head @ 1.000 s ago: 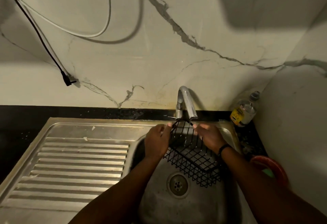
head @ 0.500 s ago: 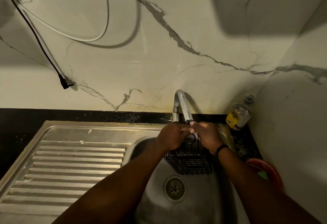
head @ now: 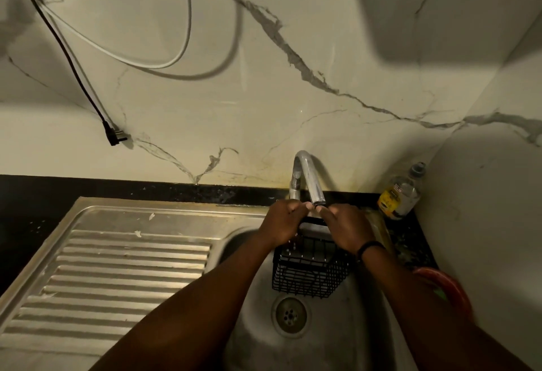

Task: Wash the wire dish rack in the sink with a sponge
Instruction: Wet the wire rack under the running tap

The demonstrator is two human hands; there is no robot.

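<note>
The left hand [head: 283,221] and the right hand [head: 346,228] meet just below the mouth of the tap [head: 308,177], fingers curled round the top edge of the black wire rack [head: 311,271]. Each hand grips that upper rim from its own side, knuckles up, the fingertips almost touching one another under the spout. A dark band [head: 370,247] sits on the right wrist.

The rack hangs from the hands over the bowl of the sink [head: 360,326], upright, its open grid facing the camera and its lower edge just above the drain [head: 291,315]. Whether it touches the bottom of the bowl cannot be told. A pale flat shape shows through the wires inside the rack; what it is cannot be made out.

To the left of the bowl lies the ribbed steel draining board [head: 123,268], with a few pale specks on it. Behind the sink runs a strip of dark counter [head: 146,189], and above it a pale marbled wall [head: 293,92] with grey veins. A black cable [head: 70,57] with a plug at its end and a white cable [head: 140,61] hang across the wall at upper left. In the right corner a clear bottle [head: 401,194] with a yellow label stands on the counter, and a red ring-shaped thing [head: 448,288] lies near the right forearm.
</note>
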